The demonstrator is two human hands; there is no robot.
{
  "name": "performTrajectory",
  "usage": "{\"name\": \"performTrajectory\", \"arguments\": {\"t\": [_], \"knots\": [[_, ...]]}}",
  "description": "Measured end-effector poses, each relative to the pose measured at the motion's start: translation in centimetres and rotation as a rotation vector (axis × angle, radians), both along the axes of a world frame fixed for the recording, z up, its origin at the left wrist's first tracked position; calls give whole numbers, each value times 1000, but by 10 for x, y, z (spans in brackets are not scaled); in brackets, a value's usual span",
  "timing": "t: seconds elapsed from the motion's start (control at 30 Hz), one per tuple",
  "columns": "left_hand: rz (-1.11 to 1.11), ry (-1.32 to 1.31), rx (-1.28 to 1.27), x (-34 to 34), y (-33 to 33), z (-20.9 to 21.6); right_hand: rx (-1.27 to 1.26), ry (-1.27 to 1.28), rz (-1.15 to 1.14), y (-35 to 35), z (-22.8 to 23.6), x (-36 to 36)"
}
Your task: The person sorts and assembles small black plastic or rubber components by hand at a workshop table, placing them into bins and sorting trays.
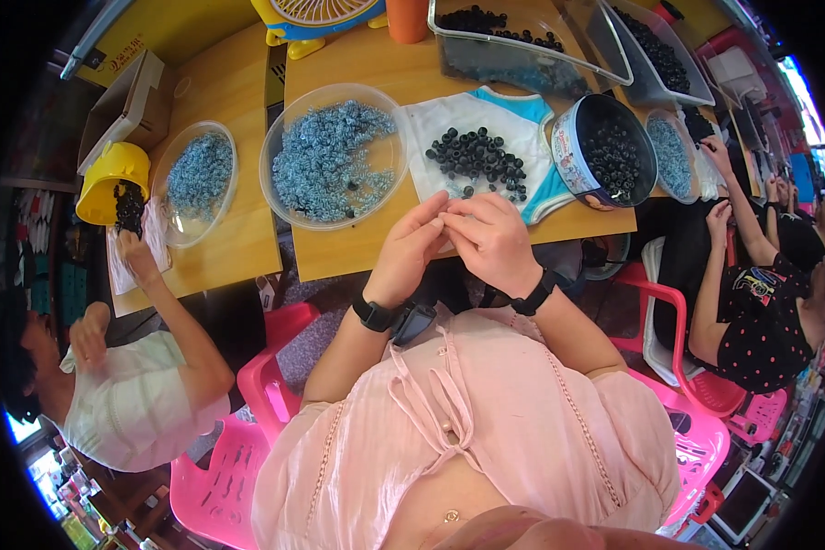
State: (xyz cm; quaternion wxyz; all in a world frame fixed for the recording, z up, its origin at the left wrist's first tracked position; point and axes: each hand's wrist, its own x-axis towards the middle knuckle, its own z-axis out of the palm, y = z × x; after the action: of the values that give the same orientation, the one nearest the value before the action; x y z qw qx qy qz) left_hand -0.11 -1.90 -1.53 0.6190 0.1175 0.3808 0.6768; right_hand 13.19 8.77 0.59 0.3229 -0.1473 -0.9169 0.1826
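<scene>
My left hand [407,249] and my right hand [495,236] meet fingertip to fingertip at the table's front edge. Both are closed in a pinch; whatever lies between the fingertips is too small to make out. Just beyond them a pile of black beads [477,156] rests on a white cloth with blue trim [422,119]. Left of the cloth sits a round clear tub lid [275,197] heaped with small light-blue clear pieces [330,156]. To the right, a tilted round tub [566,151] holds more black beads [614,156].
Clear plastic bins [513,55] of black parts stand at the back. A yellow-and-blue fan [325,14] and an orange cup [407,20] are behind the lid. At left, a co-worker's hand [137,257] is by a yellow bucket [110,179]; other people sit at right.
</scene>
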Motion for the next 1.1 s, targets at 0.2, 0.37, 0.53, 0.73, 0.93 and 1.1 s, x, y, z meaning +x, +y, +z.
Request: {"name": "performTrajectory", "arguments": {"t": [0.2,0.37,0.53,0.73,0.93,1.1], "knots": [[-19,53,32,-1,-3,-2,-91,47,9,-1,-3,0],[-18,-18,41,0,-2,-5,-108,37,22,1,-2,-1],[-66,39,24,-7,-2,-5,-128,30,48,11,6,-3],[29,9,14,-17,-1,-19,-203,7,96,46,7,-10],[101,10,45,-15,-1,-19,-37,-163,-21,70,-7,-17],[70,-11,71,-21,-1,-25,5,-236,-42,66,-7,-29]]}}
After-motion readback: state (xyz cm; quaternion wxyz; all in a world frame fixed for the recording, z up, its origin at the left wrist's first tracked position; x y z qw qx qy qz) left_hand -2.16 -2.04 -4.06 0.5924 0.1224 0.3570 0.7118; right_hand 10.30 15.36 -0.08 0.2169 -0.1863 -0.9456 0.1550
